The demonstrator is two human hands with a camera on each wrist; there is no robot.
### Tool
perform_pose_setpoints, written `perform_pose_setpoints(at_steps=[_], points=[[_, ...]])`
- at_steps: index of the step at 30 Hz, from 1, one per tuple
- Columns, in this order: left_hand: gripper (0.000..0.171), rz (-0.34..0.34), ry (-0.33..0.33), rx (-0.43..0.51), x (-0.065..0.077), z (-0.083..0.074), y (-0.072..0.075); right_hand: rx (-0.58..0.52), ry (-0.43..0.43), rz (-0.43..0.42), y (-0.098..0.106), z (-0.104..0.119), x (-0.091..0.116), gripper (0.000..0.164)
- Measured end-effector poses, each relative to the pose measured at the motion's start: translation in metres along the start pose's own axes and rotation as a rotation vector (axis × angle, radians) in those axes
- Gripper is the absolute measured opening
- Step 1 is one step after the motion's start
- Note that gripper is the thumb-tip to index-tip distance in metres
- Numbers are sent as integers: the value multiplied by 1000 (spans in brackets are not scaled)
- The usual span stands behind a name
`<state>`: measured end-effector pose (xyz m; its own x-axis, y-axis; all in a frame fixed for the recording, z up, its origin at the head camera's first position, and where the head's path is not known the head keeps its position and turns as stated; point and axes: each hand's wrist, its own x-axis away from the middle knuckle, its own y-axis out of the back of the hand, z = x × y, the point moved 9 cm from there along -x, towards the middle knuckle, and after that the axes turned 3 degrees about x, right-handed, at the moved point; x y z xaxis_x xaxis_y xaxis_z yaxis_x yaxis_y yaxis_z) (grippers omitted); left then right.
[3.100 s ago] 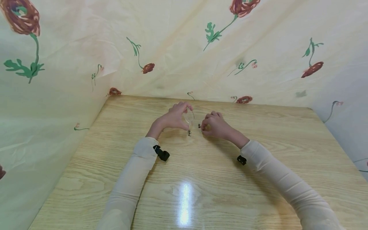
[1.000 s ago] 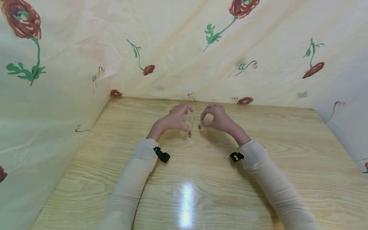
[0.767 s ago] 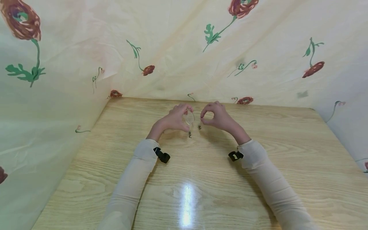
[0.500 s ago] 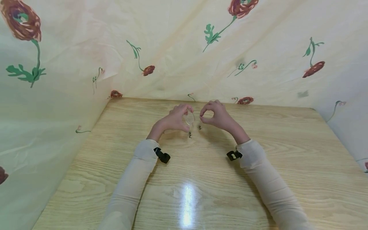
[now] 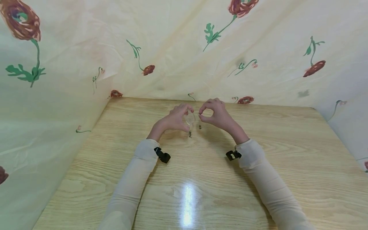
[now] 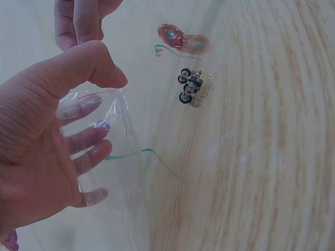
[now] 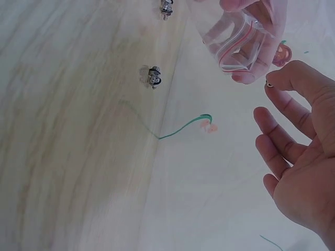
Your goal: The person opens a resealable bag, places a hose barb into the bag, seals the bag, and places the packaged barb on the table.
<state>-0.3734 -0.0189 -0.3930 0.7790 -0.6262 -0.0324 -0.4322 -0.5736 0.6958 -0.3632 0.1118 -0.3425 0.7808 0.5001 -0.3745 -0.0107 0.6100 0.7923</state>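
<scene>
Bag (image 6: 124, 180) unmoved; right hand (image 5: 218, 115) higher, nearer, pinching small part (image 7: 269, 84).

Only a narrow gap parts my right fingers (image 5: 203, 106) from the plastic bag (image 5: 190, 118), whose open mouth leaves a way in. Below, a near metal cluster (image 5: 190, 134) and a farther metal cluster (image 5: 200, 127) block low sweeps across the table (image 5: 218, 182); patterned cloth (image 5: 172, 81) bars the back. Toward me, between my sleeves (image 5: 135, 179), I can pass.

Pinched piece (image 7: 269, 84) — mostly hidden
</scene>
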Motion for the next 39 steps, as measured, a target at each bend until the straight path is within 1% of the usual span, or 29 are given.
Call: perform_pose_setpoints(at_steps=[8, 13, 21, 29, 39], points=[[67, -4, 5, -20, 1, -1, 0, -8, 43, -67, -1, 7, -1, 6], [68, -5, 9, -33, 1, -2, 1, 1, 52, -82, -4, 10, -1, 6], [69, -5, 9, -26, 1, -3, 2, 13, 73, -111, -7, 16, -1, 6], [70, -1, 7, -39, -1, -2, 0, 36, 79, -110, -10, 17, -1, 6], [69, 2, 7, -56, -1, -4, -1, 46, 56, -94, -13, 16, -1, 7]])
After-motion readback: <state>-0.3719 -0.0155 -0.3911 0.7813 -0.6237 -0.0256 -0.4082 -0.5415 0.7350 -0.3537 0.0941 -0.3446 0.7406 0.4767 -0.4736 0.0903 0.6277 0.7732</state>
